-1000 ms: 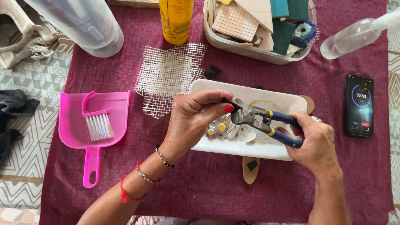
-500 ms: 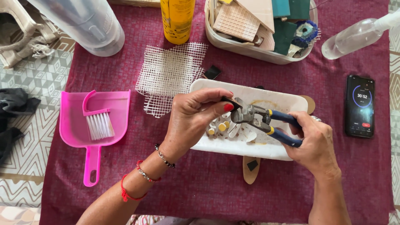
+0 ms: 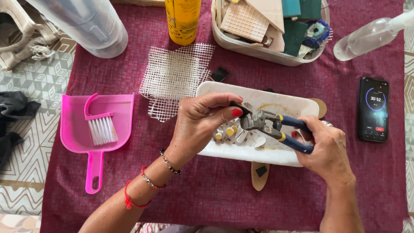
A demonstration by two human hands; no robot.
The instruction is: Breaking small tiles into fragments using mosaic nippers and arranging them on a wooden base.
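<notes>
Tile nippers [image 3: 267, 125] unmoved, right hand [image 3: 327, 149] clamping handles, left fingers [image 3: 228, 113] pinching, seemingly, dark tile [image 3: 239, 108]

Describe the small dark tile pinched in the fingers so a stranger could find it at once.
Start at the white tray in the middle of the maroon cloth. Above its left half, the left hand pinches a small black tile against the jaws of blue-handled nippers held by the right hand. Unlike the pale and yellow chips lying in the tray, it is black and held up.
</notes>
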